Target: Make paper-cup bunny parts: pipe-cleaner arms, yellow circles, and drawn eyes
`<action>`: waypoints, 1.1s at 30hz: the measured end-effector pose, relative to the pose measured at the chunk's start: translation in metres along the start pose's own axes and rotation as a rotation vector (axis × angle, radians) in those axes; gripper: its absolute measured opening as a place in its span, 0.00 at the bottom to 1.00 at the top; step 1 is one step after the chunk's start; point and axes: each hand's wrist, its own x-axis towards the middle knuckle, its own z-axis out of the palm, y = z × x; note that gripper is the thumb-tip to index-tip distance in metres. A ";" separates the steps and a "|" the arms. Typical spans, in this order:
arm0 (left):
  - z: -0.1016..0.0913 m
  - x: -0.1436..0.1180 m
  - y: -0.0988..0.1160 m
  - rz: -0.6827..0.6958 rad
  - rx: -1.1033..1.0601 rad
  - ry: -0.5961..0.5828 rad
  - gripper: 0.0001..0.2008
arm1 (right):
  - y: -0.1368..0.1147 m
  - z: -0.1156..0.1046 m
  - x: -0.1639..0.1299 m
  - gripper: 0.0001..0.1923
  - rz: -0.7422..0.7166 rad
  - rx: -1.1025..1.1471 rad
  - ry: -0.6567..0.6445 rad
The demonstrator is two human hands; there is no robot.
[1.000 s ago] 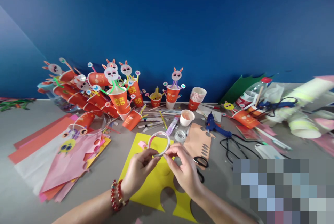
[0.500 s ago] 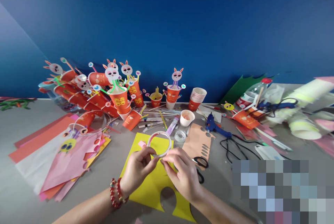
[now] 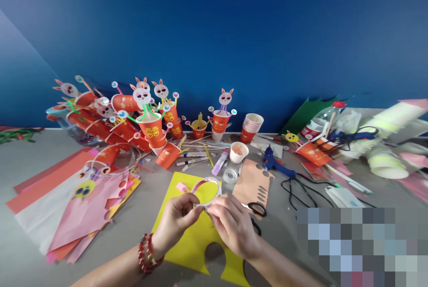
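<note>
A roll of tape point(image 3: 218, 187), a thin white ring, is held upright at a tilt between both hands. My left hand point(image 3: 177, 220) pinches its lower left edge, a red bead bracelet on that wrist. The fingers of my right hand point(image 3: 232, 222) are closed at the ring's lower right side, near the left fingertips; whether a strip of tape is between them I cannot tell. Beneath both hands lies a yellow sheet point(image 3: 180, 251) with round cut-outs. A small pink piece point(image 3: 182, 187) rests on it, left of the ring. Scissors point(image 3: 257, 209) lie partly hidden behind my right hand.
Red paper cups with rabbit faces point(image 3: 150, 129) crowd the back left. Coloured paper sheets point(image 3: 80, 215) lie at the left. On the right are a blue glue gun point(image 3: 276, 162) with its cord, a bottle point(image 3: 321, 120) and paper cones point(image 3: 388, 162). A small tape roll point(image 3: 230, 174) sits behind my hands.
The ring has dipped slightly lower and tilted flatter between my hands. My right fingers have closed in over its lower right edge. The view has shifted a little.
</note>
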 end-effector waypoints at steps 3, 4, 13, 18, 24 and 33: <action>0.000 0.000 -0.001 -0.037 -0.063 -0.024 0.19 | 0.001 0.000 -0.002 0.11 -0.033 0.006 0.004; 0.000 0.000 -0.001 -0.047 -0.079 -0.019 0.19 | 0.001 0.000 -0.003 0.11 -0.042 0.028 0.007; -0.028 0.010 0.032 -0.106 0.017 0.094 0.22 | 0.018 0.001 -0.009 0.04 0.393 0.483 0.151; -0.083 -0.003 0.035 -0.031 0.479 0.076 0.18 | 0.025 0.001 -0.004 0.08 0.519 0.635 0.138; -0.126 -0.034 0.009 -0.152 0.619 0.145 0.20 | 0.026 0.001 -0.003 0.10 0.599 0.681 0.117; -0.045 0.007 0.026 -0.456 -0.864 0.048 0.06 | 0.023 -0.002 -0.003 0.07 0.583 0.792 0.050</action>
